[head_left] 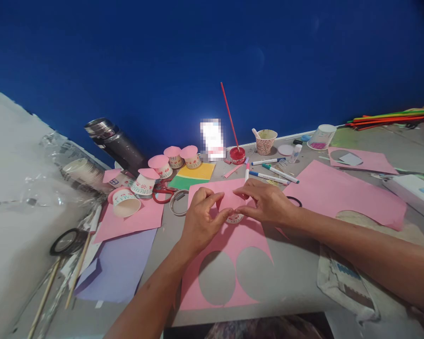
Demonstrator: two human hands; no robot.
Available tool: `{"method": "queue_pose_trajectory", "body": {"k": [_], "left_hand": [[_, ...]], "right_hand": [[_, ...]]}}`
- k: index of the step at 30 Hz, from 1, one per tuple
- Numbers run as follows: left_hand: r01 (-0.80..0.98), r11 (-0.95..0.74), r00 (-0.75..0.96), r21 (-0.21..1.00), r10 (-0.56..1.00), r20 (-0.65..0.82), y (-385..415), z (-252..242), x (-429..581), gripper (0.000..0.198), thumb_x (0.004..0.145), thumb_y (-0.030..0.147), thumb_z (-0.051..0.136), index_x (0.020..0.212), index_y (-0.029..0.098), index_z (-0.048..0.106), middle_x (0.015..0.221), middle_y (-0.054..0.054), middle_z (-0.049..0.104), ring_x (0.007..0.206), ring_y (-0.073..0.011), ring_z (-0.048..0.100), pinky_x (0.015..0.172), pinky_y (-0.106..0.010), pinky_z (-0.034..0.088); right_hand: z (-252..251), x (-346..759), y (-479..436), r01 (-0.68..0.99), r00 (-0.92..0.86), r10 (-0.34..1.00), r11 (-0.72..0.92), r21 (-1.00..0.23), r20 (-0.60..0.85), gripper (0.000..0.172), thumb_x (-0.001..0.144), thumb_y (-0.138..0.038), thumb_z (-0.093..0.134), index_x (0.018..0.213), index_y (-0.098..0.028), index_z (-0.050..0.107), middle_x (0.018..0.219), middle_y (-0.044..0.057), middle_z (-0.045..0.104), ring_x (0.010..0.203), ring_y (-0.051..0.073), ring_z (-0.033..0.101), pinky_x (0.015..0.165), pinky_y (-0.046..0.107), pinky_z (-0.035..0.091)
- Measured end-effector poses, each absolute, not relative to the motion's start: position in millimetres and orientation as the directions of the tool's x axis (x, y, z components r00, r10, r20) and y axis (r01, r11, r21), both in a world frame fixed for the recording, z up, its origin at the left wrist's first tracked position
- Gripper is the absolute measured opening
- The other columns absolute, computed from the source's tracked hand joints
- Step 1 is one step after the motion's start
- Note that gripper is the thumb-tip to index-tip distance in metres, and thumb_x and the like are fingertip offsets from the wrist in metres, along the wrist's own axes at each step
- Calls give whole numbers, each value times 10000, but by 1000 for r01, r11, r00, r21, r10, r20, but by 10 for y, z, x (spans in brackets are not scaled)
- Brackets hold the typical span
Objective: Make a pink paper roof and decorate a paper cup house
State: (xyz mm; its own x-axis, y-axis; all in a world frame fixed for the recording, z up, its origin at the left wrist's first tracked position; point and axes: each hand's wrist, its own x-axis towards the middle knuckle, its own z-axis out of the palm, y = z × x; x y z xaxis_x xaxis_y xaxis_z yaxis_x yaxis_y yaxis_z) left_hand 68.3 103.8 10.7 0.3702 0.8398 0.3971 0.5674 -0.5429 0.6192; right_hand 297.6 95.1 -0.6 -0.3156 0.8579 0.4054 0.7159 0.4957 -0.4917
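My left hand (pixel 202 217) and my right hand (pixel 265 202) meet over a small paper cup (pixel 235 218) at the middle of the table. Both pinch a pink paper cap (pixel 231 201) that sits on top of the cup. Only the cup's lower printed rim shows beneath the fingers. The cup stands on a pink paper sheet (pixel 219 254) with round holes cut out of it. Just left lie several finished cups with pink caps (pixel 162 167) and red scissors (pixel 162 193).
A dark flask (pixel 115 141) lies at the back left. Tape rolls (pixel 69 241), wooden sticks and a purple sheet (pixel 118 268) fill the left side. Markers (pixel 273 172), a red paint pot (pixel 237 154) with a stick, more pink sheets (pixel 342 193) and coloured straws (pixel 392 117) lie right.
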Motion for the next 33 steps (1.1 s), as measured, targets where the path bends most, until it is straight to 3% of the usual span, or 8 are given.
{"method": "queue_pose_trajectory", "body": {"k": [6, 12, 20, 26, 33], "left_hand": [[590, -498, 340, 636, 867, 364, 1010, 159, 755, 462, 807, 429, 862, 1202, 216, 751, 1026, -53, 576, 981, -234, 601, 861, -374, 553], [612, -448, 332, 652, 894, 302, 1023, 160, 805, 422, 799, 387, 868, 1165, 203, 768, 974, -35, 567, 953, -223, 588, 828, -355, 538], [601, -428, 311, 675, 903, 296, 1037, 143, 795, 410, 784, 352, 878, 1157, 224, 766, 1009, -34, 572, 985, -224, 594, 868, -362, 532], [602, -424, 312, 677, 905, 289, 1031, 188, 809, 392, 807, 408, 848, 1139, 225, 752, 1030, -40, 565, 989, -230, 582, 861, -378, 532], [596, -426, 322, 680, 903, 283, 1039, 166, 804, 325, 832, 420, 827, 1086, 223, 776, 978, -35, 547, 969, -232, 576, 877, -390, 528]], "right_hand": [[147, 3006, 926, 707, -341, 868, 489, -511, 360, 356, 846, -260, 732, 1194, -183, 736, 972, 64, 708, 769, 187, 611, 706, 308, 452], [167, 3010, 934, 703, -354, 883, 469, -535, 308, 323, 896, -274, 660, 1196, -187, 742, 970, 66, 695, 743, 175, 589, 706, 313, 453], [115, 2999, 968, 683, -327, 893, 449, -575, 310, 340, 910, -277, 682, 1227, -189, 769, 934, 66, 664, 868, 219, 641, 786, 340, 495], [198, 2994, 1041, 632, -420, 871, 482, -607, 255, 450, 959, -409, 683, 1380, -251, 715, 1051, 82, 609, 953, 238, 636, 864, 397, 522], [212, 2986, 1099, 642, -438, 885, 430, -635, 156, 488, 937, -535, 718, 1367, -304, 725, 1092, 79, 606, 991, 255, 635, 888, 420, 522]]}}
